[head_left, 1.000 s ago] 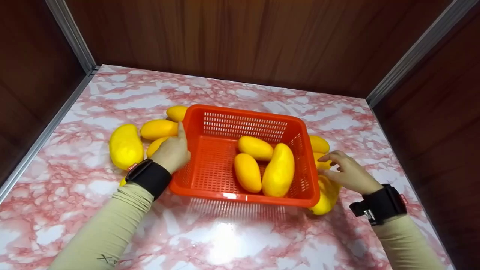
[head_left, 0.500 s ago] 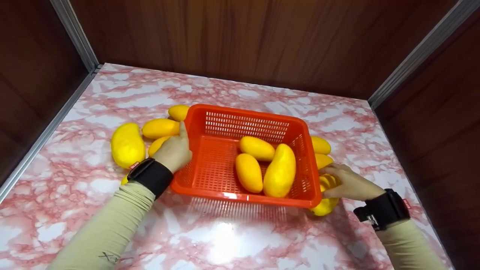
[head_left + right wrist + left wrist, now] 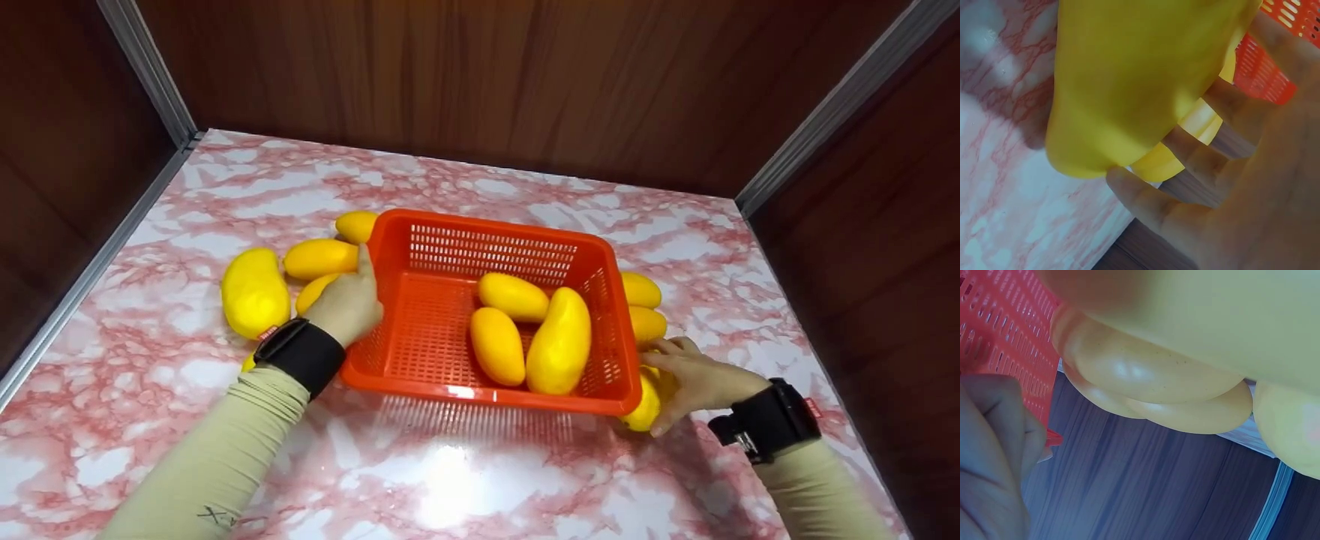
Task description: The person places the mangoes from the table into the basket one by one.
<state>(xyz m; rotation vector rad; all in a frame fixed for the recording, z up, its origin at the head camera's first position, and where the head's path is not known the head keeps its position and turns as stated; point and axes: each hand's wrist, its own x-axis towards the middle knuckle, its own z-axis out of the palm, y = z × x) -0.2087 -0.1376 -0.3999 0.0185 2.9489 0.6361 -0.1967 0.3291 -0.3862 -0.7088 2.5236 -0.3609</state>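
A red plastic basket [image 3: 431, 330] stands mid-table with three yellow mangoes in its right half, one of them a large mango [image 3: 559, 341]. My left hand [image 3: 346, 304] grips the basket's left rim, its index finger lying along the edge; curled fingers show against the perforated wall in the left wrist view. Beyond the basket's right side, my right hand [image 3: 694, 379] spans a large mango [image 3: 646, 401], fingers at its far part and thumb near its front end. In the right wrist view, fingertips touch this mango [image 3: 1129, 84]. The basket's rim and the hand hide part of it.
Left of the basket lie several more mangoes, including a big mango [image 3: 255, 294] and a smaller mango [image 3: 321, 259]. Two small mangoes, one a rear mango [image 3: 642, 290], sit against the basket's right wall. Brown panels [image 3: 480, 90] enclose the marbled table [image 3: 480, 480].
My right hand has moved down from above the small right-hand mangoes to the large mango in front, its thumb now spread toward the near end. The left hand keeps its hold on the basket.
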